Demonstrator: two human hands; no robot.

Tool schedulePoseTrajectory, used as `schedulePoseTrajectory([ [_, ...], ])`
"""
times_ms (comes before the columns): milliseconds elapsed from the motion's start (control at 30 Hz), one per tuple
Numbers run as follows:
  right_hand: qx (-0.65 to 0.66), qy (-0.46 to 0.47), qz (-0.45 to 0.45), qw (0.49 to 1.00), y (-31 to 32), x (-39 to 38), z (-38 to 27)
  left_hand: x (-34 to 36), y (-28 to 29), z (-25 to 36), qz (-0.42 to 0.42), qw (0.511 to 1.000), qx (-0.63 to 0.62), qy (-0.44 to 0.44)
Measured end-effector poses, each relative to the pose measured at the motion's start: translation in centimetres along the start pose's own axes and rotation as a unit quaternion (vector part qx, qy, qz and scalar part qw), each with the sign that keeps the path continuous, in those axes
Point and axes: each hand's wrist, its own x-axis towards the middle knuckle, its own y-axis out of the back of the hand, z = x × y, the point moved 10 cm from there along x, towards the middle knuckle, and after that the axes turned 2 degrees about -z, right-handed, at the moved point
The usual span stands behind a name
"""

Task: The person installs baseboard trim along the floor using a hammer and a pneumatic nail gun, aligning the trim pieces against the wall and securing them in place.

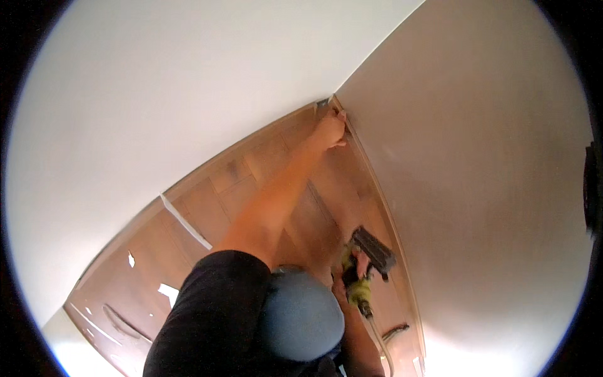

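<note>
My left hand (330, 129) reaches far out to the room corner, low at the floor. Its fingers are curled against the wooden trim strip (370, 166) along the right wall; whatever lies between them is too small to make out. Close to my body, my right hand (361, 264) is wrapped round a yellow-green and black nail gun (359, 290). The tool's dark, blocky end (375, 249) points up and to the right, near the right wall's trim. From its lower end a pale hose (381, 345) runs down out of view.
White wall (157, 81) and beige wall (477, 157) meet at the corner. My bent knee (301, 320) stands between my arms. On the wooden floor (251, 163) lie a white strip (186, 221), paper scraps (168, 293), a dark curved strip (124, 323) and a small dark tool (396, 331).
</note>
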Motion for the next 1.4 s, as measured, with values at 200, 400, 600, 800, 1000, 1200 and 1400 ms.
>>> schedulePoseTrajectory([
  [200, -0.026, 0.074, 0.110, 0.991, -4.8, 7.1, -3.9, 0.7, 0.4, 0.2, -0.077, 0.996, 0.011, 0.048],
  [400, 0.680, -0.144, 0.051, 0.717, -14.2, 13.9, -4.7, 1.4, 0.6, 0.7, -0.100, 0.991, 0.082, 0.034],
  [600, 0.017, 0.104, 0.186, 0.977, -13.1, 19.1, -9.9, 1.5, -0.9, 1.1, -0.119, 0.989, 0.080, 0.029],
  [800, 0.112, 0.139, 0.195, 0.964, -11.8, 20.6, -13.4, 6.3, 0.7, -3.4, -0.116, 0.991, 0.072, 0.008],
  [1000, 0.073, 0.171, 0.196, 0.963, -11.3, 20.8, -14.4, 5.9, 0.4, -3.0, -0.163, 0.986, 0.034, 0.030],
  [1200, 0.346, -0.029, 0.062, 0.936, -15.6, 17.8, -4.1, 1.9, -3.5, 0.6, -0.169, 0.981, 0.078, 0.063],
  [1400, 0.267, -0.030, 0.039, 0.963, -6.9, 8.4, -7.6, 0.9, -1.6, 2.0, -0.097, 0.992, 0.075, -0.005],
])
